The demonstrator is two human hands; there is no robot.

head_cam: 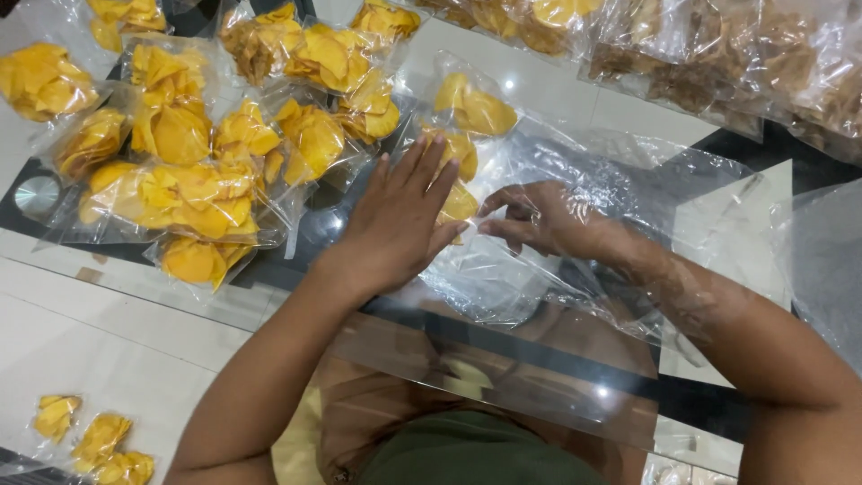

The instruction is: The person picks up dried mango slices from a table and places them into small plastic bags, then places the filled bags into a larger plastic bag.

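Note:
My left hand (400,216) lies flat, fingers spread, on a clear plastic bag (503,269) that holds a few yellow chips (474,108). My right hand (539,218) is inside a large clear plastic bag (628,180), fingers pinched together near the left hand's fingertips. What the right fingers pinch, if anything, is blurred by the plastic. Both hands work over a tiled floor with black lines.
Several sealed clear bags of yellow chips (180,153) are heaped at the left and top. Bags of brown chips (718,63) lie at the top right. A few more yellow chip bags (90,440) sit at the bottom left. More loose plastic (826,260) lies at the right edge.

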